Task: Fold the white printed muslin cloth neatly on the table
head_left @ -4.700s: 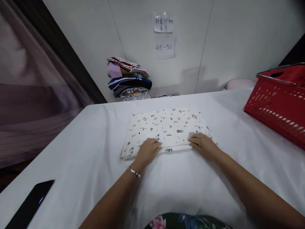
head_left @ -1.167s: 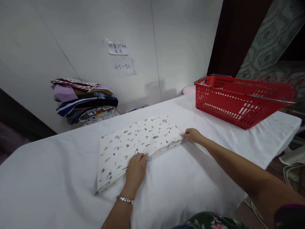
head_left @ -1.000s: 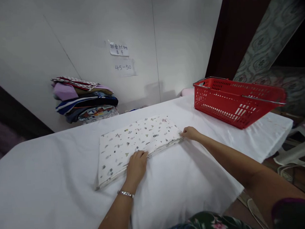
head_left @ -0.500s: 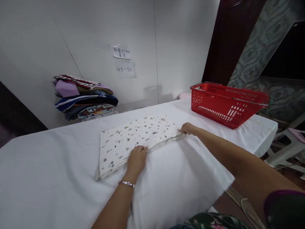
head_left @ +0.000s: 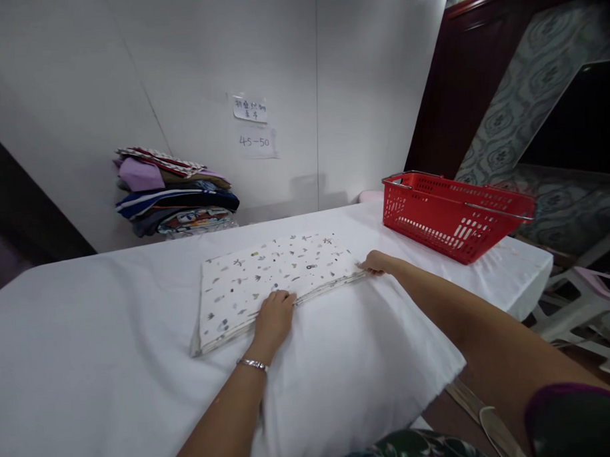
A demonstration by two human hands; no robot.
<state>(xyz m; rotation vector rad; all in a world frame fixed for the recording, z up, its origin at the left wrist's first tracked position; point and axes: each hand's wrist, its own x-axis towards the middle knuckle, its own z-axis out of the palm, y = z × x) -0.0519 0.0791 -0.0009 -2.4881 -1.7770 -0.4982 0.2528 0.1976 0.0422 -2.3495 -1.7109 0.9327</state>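
A folded white cloth (head_left: pixel 266 276) with small dark printed motifs lies flat on the white-covered table (head_left: pixel 90 369). My left hand (head_left: pixel 273 316) rests on its near edge, fingers laid flat on the fabric, a silver bracelet on the wrist. At the cloth's right corner my right hand (head_left: pixel 376 262) has its fingers curled onto the edge of the layers.
A red plastic basket (head_left: pixel 454 213) with metal handles stands at the table's far right. A stack of folded coloured fabrics (head_left: pixel 176 193) sits against the white wall at the back left, under two paper notes (head_left: pixel 251 124). White plastic stools (head_left: pixel 587 298) stand beyond the table's right end.
The view has swung to the right, bringing the basket and the room beyond into sight. My right hand slid from the near edge to the cloth's right corner. The cloth stayed in place.
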